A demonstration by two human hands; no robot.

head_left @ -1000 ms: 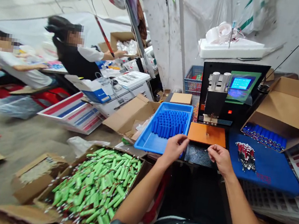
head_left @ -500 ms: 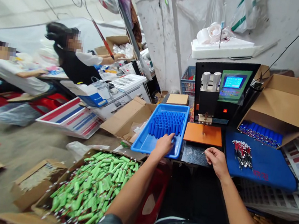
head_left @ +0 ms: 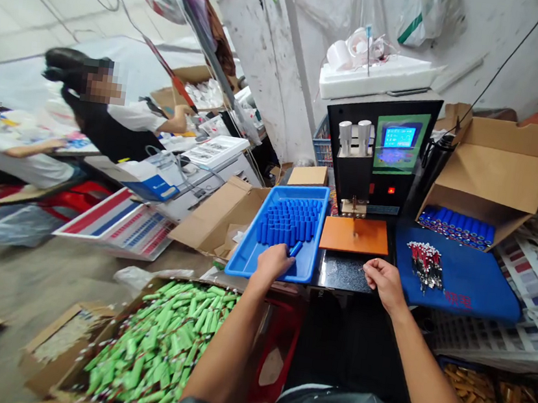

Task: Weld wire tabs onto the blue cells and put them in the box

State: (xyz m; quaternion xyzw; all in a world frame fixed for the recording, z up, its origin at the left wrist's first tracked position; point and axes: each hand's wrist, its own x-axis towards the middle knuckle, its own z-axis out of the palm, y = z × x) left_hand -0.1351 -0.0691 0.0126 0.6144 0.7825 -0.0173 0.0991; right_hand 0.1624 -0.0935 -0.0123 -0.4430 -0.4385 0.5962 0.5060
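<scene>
My left hand [head_left: 273, 265] is over the near end of the blue tray [head_left: 242, 258], its fingers closed on a blue cylindrical battery cell [head_left: 296, 249] that is tilted. Behind it, many blue cells [head_left: 286, 220] stand upright in rows in the tray. My right hand [head_left: 385, 281] is closed just above the black tabletop [head_left: 339, 272]; whatever its fingers hold, if anything, is too small to make out. Between and beyond the hands, an orange plate [head_left: 355, 236] lies under the head of a black spot-welding machine [head_left: 380, 156] with a lit screen.
Right of the machine, small red-and-white leads [head_left: 425, 266] lie on a blue mat [head_left: 475, 279]. A cardboard box [head_left: 495, 157] behind holds more blue cells. At lower left, a box overflows with green wrapped packs [head_left: 158, 338]. Two people sit working at the far left.
My left hand has drawn back toward me from the rows and now has a blue cell in its fingers. My right hand stays closed in nearly the same place. The view has shifted slightly.
</scene>
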